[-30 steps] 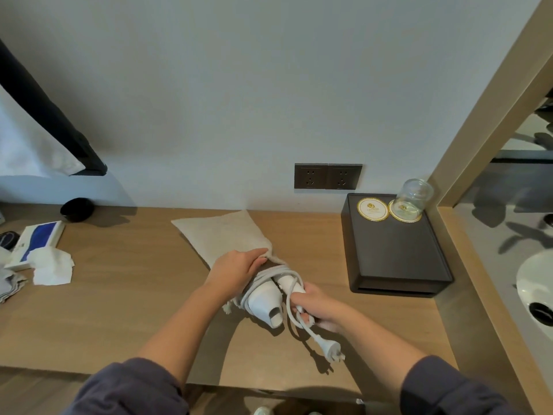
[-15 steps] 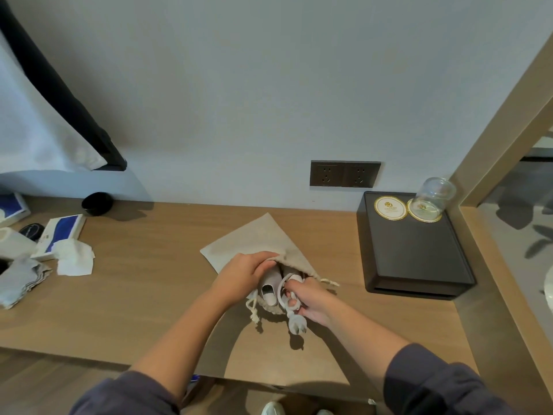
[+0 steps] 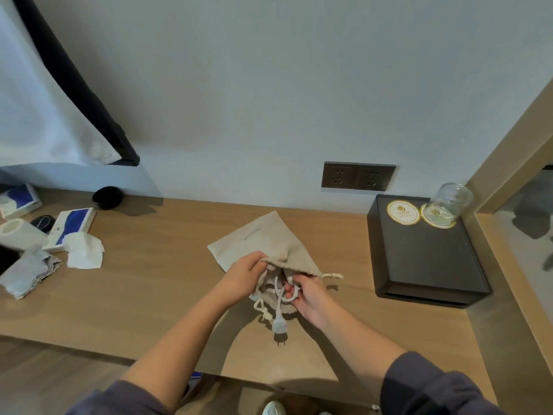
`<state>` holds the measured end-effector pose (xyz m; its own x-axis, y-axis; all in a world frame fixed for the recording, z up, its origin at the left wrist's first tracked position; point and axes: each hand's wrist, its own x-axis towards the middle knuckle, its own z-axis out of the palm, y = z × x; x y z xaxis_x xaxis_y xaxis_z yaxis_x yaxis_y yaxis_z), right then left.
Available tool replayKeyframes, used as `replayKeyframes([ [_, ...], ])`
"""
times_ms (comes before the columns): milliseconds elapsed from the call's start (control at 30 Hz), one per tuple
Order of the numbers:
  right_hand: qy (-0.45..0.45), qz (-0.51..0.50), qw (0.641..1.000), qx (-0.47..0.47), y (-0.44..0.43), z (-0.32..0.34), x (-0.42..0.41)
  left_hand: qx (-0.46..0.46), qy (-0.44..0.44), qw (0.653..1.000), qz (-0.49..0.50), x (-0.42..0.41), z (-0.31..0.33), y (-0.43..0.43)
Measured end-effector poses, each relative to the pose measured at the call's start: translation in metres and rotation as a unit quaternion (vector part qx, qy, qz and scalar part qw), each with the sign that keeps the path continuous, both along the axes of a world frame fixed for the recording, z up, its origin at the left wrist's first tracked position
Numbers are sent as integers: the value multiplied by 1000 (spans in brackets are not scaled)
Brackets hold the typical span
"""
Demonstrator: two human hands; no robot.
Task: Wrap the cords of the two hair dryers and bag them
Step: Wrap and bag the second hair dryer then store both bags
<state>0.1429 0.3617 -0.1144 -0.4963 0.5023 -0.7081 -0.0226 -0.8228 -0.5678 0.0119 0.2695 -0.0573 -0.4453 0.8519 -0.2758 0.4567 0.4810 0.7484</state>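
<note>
The blue-and-white box (image 3: 73,226) at left bore print too small to read. The left hand (image 3: 244,278) pinched the rim of the bag (image 3: 269,244), fingers curled on the cloth. Since half a second before, the dryer had slid deeper into the bag on the desk (image 3: 149,280) and could no longer be made out. Only the cord (image 3: 279,295) and plug (image 3: 280,326) hung out. The right hand (image 3: 311,295) gripped a cord loop. The bag's faint print and the gold logos on the coasters (image 3: 402,212) were unreadable.

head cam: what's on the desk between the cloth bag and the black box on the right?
Head view: only the drawstring end of the cloth bag lies there; otherwise the desk is bare up to the black box.
</note>
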Motion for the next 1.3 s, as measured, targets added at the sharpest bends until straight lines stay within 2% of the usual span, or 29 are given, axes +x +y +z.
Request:
replayKeyframes([
  [67, -11, 22, 999, 34, 0, 3, -3, 5, -4, 1000, -10, -4, 5, -2],
  [167, -10, 90, 992, 91, -2, 7, -2, 22, -15, 999, 29, -10, 10, -3],
  [267, 17, 139, 985, 99, -2, 14, 2, 50, -4, 996, 72, -12, 14, 0],
  [433, 39, 119, 990, 68, -5, 20, 1, 27, -145, 980, 130, -5, 15, 7],
  [567, 50, 33, 997, 41, -7, 15, -9, 11, -57, 994, 92, -6, 16, 4],
  [700, 49, 14, 998, 41, -6, 20, -19, -13, -56, 996, 65, -10, 16, 2],
  [800, 24, 47, 998, 38, -6, 22, -25, 0, -60, 995, 77, -19, 23, 6],
  [1000, 14, 178, 978, 109, -4, 46, -15, 22, -29, 998, 60, -26, 34, 15],
  [1167, 34, 229, 970, 68, -6, 45, -7, 20, -32, 999, 23, -26, 34, 17],
  [1300, -44, 249, 957, 142, -13, 39, -19, 16, -43, 999, -5, -22, 34, 18],
])
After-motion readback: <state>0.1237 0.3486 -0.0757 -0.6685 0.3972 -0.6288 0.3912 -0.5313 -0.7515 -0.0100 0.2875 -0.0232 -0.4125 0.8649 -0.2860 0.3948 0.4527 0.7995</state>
